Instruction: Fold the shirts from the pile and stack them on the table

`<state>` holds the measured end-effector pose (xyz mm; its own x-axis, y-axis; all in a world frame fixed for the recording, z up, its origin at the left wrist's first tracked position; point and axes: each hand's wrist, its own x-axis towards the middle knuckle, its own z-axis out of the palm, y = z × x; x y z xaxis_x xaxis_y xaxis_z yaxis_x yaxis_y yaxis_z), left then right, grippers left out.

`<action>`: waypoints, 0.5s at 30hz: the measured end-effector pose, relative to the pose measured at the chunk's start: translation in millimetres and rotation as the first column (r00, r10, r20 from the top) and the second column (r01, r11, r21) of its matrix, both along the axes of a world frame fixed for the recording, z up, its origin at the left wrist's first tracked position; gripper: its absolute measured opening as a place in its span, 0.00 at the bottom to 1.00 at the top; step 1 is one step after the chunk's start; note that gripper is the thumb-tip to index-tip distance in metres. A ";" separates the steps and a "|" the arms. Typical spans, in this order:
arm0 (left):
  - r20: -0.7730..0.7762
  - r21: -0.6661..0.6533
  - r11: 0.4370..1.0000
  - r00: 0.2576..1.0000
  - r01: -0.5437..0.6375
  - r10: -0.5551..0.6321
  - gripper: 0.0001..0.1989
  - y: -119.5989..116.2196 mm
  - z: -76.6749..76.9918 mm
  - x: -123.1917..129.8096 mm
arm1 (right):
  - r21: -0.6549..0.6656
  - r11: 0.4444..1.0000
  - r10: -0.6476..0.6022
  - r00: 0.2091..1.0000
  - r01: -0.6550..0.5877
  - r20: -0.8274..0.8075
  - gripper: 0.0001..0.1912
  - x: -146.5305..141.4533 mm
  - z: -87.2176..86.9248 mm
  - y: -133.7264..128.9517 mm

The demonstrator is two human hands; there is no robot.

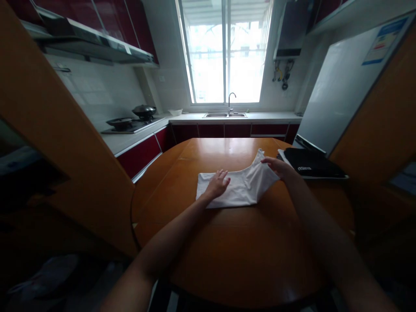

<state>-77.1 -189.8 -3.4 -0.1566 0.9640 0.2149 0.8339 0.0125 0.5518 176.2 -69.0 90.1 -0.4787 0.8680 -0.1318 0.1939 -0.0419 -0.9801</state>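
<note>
A white cloth garment [240,186] lies folded on the round wooden table [227,251]. My left hand [218,184] rests on its left part, fingers spread. At the garment's right end, my right hand [275,167] pinches the fabric and holds that end raised off the table, with creases running down from it. The rest of the cloth lies fairly flat, its near edge roughly straight.
Folded dark and white clothes [312,162] are stacked at the table's right edge. Beyond the table are a counter with a sink [224,115], a stove with pans [120,123] at the left, and a white fridge [338,86] at the right.
</note>
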 end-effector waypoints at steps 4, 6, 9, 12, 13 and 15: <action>0.451 0.078 0.996 0.889 0.049 -0.079 0.26 -1.5 18.3 -7.0 | 0.004 1.000 0.027 0.998 -0.027 -0.061 0.09 -55.6 12.0 -4.2; 0.683 0.096 0.993 0.722 0.064 -0.112 0.28 -7.0 27.2 -12.7 | 0.028 0.999 0.045 0.998 -0.044 -0.041 0.08 -89.5 10.2 -12.1; 0.828 0.086 0.996 0.555 0.009 -0.077 0.30 -16.1 35.0 -26.3 | 0.052 0.995 0.080 0.997 -0.081 0.016 0.10 -137.4 -5.2 -36.5; 0.767 -0.033 0.996 0.637 -0.084 0.079 0.29 -20.7 31.0 -43.3 | 0.048 0.987 0.153 0.986 -0.156 0.071 0.16 -169.0 -29.1 -65.5; 0.717 -0.065 0.993 0.686 -0.103 0.118 0.28 -20.8 27.1 -48.2 | 0.043 0.982 0.182 0.979 -0.186 0.088 0.17 -174.2 -36.6 -72.7; 0.628 -0.088 0.989 0.764 -0.118 0.147 0.26 -19.2 17.6 -54.9 | 0.038 0.973 0.223 0.967 -0.229 0.120 0.19 -176.8 -48.4 -79.9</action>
